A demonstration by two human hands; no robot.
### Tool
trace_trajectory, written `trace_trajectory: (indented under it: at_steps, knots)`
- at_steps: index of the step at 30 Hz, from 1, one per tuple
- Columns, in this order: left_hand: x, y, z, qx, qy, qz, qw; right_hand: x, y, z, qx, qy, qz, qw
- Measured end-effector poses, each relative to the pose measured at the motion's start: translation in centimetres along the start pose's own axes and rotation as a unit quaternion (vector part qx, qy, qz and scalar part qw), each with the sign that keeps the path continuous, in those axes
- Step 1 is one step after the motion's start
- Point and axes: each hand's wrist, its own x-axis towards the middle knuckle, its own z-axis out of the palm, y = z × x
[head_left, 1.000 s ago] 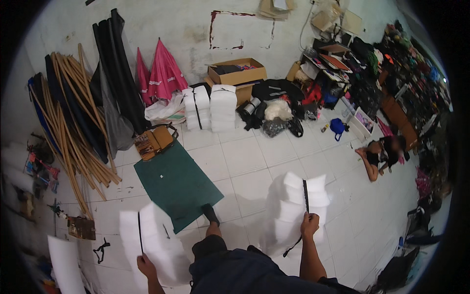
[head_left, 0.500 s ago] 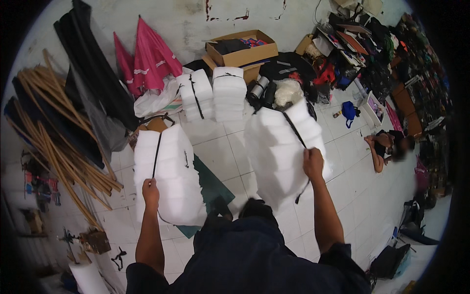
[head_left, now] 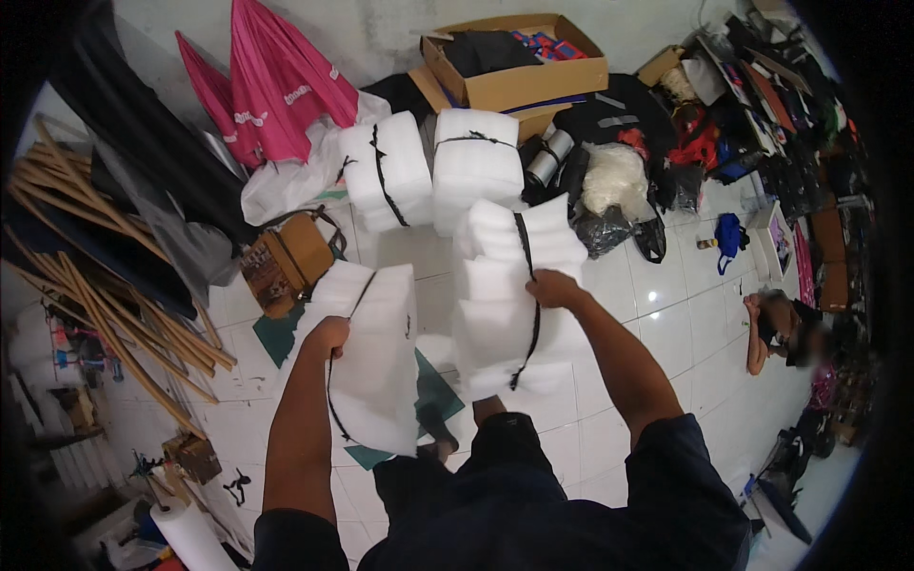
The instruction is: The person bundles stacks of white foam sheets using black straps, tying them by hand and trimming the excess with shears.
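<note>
My left hand is closed around the black strap tied about a bulky bundle of white foam sheets. A second bundle of white foam sheets hangs from my right hand, whose fingers grip its black strap. Both bundles are in front of my legs, and the right one looks looser, its layers spread. Beyond them, two more tied white bundles stand side by side on the tiles. Whether the held bundles touch the floor I cannot tell.
Behind the standing bundles is an open cardboard box. Pink folded umbrellas and dark rolls lean at the left, above long brown tubes. A small brown carton sits near my left bundle. At right, a person is on the floor.
Both held bundles have come closer to the standing ones. The right bundle has swung leftward, nearer the left one. The view has moved forward, and both straps are still gripped.
</note>
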Motion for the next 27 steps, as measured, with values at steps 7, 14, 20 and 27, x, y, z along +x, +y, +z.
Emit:
trace_trajectory:
  at_steps: [7, 14, 20, 27]
  knots:
    - [7.6, 3.6, 4.2, -0.061, -0.095, -0.089, 0.990, 5.8, 1.7, 3.4, 0.232, -0.198, 0.048, 0.951]
    - [9.6, 2.1, 6.0, -0.110, -0.004, 0.017, 0.994, 5.2, 4.5, 8.5, 0.302, -0.098, 0.061, 0.946]
    - [12.8, 0.0, 9.7, -0.315, 0.088, 0.026, 0.945, -0.5, 4.6, 9.6, 0.300, -0.023, 0.091, 0.949]
    - [11.2, 5.8, 14.1, -0.249, 0.123, -0.002, 0.961, -4.4, 7.5, 8.9, 0.344, 0.015, 0.172, 0.923]
